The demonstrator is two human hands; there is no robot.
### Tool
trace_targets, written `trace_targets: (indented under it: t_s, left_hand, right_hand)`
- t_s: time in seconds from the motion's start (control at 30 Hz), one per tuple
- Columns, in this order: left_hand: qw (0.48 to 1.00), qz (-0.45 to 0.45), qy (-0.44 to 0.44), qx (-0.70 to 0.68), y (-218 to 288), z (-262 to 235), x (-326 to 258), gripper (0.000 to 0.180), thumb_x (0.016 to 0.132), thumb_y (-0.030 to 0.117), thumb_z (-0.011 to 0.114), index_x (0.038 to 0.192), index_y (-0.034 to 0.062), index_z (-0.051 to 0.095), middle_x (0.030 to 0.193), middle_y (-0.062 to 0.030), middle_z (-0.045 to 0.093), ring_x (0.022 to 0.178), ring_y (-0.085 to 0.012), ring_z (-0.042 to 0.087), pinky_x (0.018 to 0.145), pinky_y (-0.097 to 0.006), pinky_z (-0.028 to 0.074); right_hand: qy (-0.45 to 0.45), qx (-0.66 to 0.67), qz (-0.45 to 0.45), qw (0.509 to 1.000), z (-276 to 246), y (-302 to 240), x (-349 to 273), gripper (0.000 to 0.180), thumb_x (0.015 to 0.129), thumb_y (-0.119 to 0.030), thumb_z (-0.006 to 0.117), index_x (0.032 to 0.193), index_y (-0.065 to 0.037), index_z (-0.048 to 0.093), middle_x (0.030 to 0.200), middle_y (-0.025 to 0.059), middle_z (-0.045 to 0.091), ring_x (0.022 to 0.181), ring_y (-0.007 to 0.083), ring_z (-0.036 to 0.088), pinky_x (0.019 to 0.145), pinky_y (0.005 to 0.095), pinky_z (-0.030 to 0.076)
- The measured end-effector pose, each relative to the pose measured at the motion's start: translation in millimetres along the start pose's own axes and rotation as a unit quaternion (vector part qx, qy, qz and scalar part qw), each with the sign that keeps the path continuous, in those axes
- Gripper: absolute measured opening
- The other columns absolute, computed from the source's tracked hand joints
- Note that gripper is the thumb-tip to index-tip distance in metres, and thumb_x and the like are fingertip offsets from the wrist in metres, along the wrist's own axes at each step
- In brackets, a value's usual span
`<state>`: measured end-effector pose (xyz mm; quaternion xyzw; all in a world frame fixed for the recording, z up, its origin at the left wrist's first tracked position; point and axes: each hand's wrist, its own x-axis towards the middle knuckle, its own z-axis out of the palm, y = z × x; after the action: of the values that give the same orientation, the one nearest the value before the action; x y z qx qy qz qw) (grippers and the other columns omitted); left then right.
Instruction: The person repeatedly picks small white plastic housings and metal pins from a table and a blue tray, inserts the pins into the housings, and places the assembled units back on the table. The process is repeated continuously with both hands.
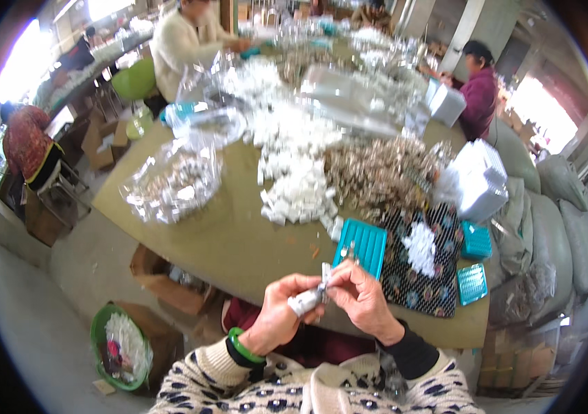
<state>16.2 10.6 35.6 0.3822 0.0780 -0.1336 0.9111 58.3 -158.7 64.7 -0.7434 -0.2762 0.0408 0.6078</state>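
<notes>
My left hand [274, 312] is closed around a small white plastic part [303, 302] with a grey, metallic-looking end. With its fingertips pinched together, my right hand [361, 301] meets that end, where a narrow pale piece [326, 273] stands up between the two hands. Whether the right fingers hold a separate piece cannot be made out. Just beyond the hands lies a ribbed teal tray [371, 243] with a small metallic piece near its front. To its right, a patterned dark cloth [404, 295] bears a little pile of white bits [419, 248].
Heaps of white plastic pieces [297, 196] and brownish metallic parts [380, 169] cover the table [232, 234]. A clear bag [176, 181] lies left; white stacked trays [476, 179] stand right. Below left is a green basket [125, 348]. Other people sit around.
</notes>
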Motion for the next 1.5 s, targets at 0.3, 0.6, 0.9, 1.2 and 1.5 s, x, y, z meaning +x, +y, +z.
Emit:
trace_targets:
  t_s: [0.3,0.6,0.9,1.2,1.5]
  left_hand:
    - [0.985,0.113,-0.128,0.026,-0.5,2.9,-27.5,0.019,0.09,-0.001,0.064,0.108,-0.0004,0.064,0.093,-0.0093,0.068,0.074,-0.0135,0.066,0.066,-0.026,0.054]
    - [0.987,0.131,-0.086,0.023,-23.2,4.9,-55.3,0.018,0.091,0.001,0.063,0.108,-0.0043,0.062,0.093,-0.0112,0.068,0.079,-0.0167,0.067,0.072,-0.029,0.057]
    - [0.978,0.127,-0.164,0.028,-40.2,-5.2,-74.2,0.02,0.089,-0.003,0.064,0.109,-0.0015,0.067,0.097,-0.0081,0.068,0.084,-0.015,0.067,0.08,-0.025,0.054]
    - [0.981,0.142,-0.124,0.036,-36.4,-8.3,-66.8,0.018,0.091,-0.002,0.062,0.108,-0.0008,0.066,0.098,-0.009,0.067,0.082,-0.0163,0.067,0.078,-0.028,0.055]
    - [0.983,0.117,-0.117,0.075,-16.6,7.0,-37.3,0.014,0.091,0.0,0.061,0.105,0.0007,0.059,0.096,-0.0124,0.068,0.079,-0.0211,0.069,0.072,-0.033,0.058]
  right_hand:
    - [0.005,0.41,0.174,0.895,11.7,-23.3,-27.1,0.026,0.092,-0.002,0.063,0.111,-0.001,0.046,0.098,0.0077,0.057,0.091,0.0155,0.06,0.076,0.0301,0.054]
    - [0.02,0.359,0.24,0.902,29.3,-33.3,-59.1,0.024,0.098,-0.015,0.058,0.114,0.0,0.048,0.098,0.0047,0.057,0.083,0.0096,0.053,0.073,0.0251,0.045]
    - [0.024,0.373,0.186,0.909,39.9,-34.2,-101.1,0.025,0.099,-0.015,0.056,0.117,-0.001,0.047,0.104,0.0043,0.057,0.092,0.0095,0.054,0.081,0.0249,0.046]
    - [0.048,0.408,0.215,0.886,52.1,-32.7,-89.5,0.032,0.098,-0.024,0.058,0.121,-0.005,0.047,0.105,0.0016,0.055,0.093,0.009,0.051,0.078,0.0251,0.042]
    - [0.052,0.363,0.146,0.919,24.0,-19.5,-53.5,0.039,0.098,-0.008,0.056,0.134,-0.002,0.041,0.111,0.0069,0.057,0.1,0.011,0.055,0.078,0.0236,0.049]
